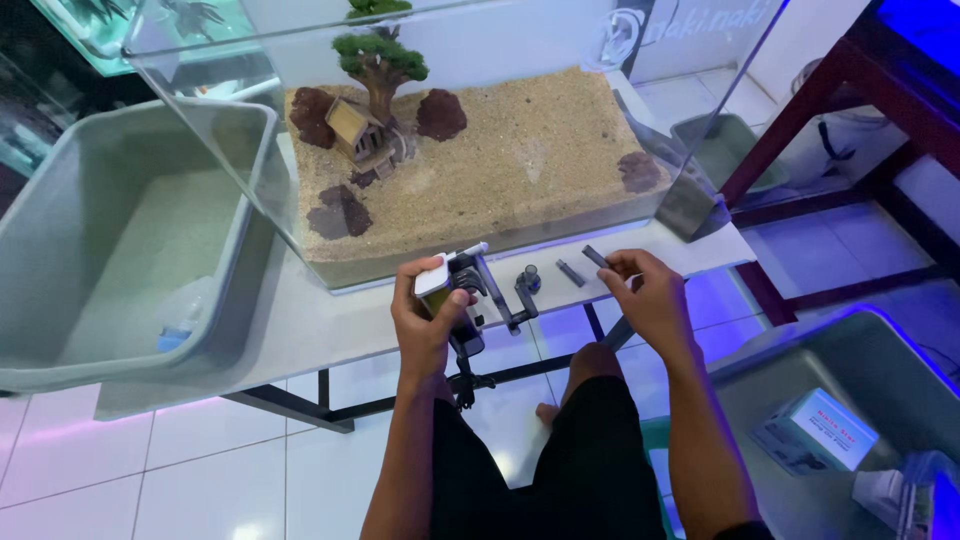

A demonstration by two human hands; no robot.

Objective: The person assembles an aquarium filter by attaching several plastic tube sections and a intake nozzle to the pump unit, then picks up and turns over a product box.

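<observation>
1. Left hand (428, 318): closed around a small black device with a white top plate (452, 285), held upright just over the front edge of the white desk (320, 325), close before the glass.
2. Right hand (648, 298): thumb and fingers pinched together on a short dark flat strip (596, 257), lifted a little above the desk, well apart from the left hand.
3. Between the hands, on the desk: a small dark knob-like part (528, 280) and a short dark bar (570, 272), both loose and not joined to anything.
4. Behind these: a clear glass tank (700, 130) with a bed of pale sand, dark reddish stones (441, 114), a small wooden model house (352, 128) and a miniature green tree (380, 58). No water visible inside.
5. To the left, a big grey plastic tub (130, 240); to the lower right, another grey tub holding a small box (815, 432).
6. Progress, as a judgement: tank decoration looks finished; the device looks only partly assembled, with loose parts remaining on the desk and nothing mounted on the glass yet.
7. Hard to make out: exact kind of the device, its lower part hidden by the left palm; right tub cut off by the frame edge.
</observation>
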